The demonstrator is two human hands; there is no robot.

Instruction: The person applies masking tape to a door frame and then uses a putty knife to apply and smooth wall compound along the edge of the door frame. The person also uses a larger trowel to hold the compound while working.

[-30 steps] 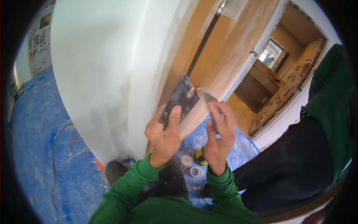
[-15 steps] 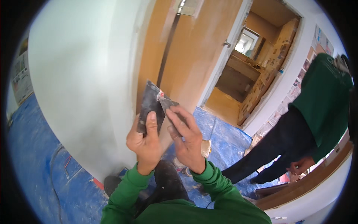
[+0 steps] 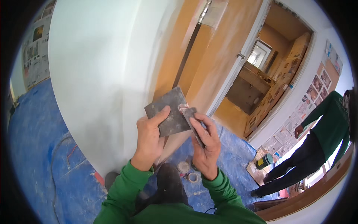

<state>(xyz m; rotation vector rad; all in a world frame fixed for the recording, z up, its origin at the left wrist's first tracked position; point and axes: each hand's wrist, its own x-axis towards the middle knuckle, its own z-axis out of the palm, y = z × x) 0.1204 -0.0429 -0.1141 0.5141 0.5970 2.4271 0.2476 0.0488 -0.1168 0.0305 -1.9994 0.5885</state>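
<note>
My left hand (image 3: 147, 140) grips a wide, dark, flat putty spreader (image 3: 169, 119), its thumb lying across the smeared face. In my right hand (image 3: 207, 147) is a narrower dark putty spreader (image 3: 190, 113), pinched between thumb and fingers. The narrow blade meets the right edge of the wide one. A small dab of pale pinkish putty (image 3: 182, 106) sits where the two blades come together. Both tools are held in front of the white wall (image 3: 97, 78) and the wooden panel (image 3: 209, 71).
A co-worker in a green top (image 3: 328, 127) stands at right, beside a green bucket (image 3: 264, 161). Tape rolls (image 3: 193, 177) lie near my feet on blue floor sheeting (image 3: 33, 149). A cable (image 3: 52, 168) runs along the left. Beyond the door handle (image 3: 241, 56) a doorway opens.
The wide spreader has turned its face more toward me, and the narrow blade has shifted to its right edge. The co-worker has moved farther off; the green bucket now shows.
</note>
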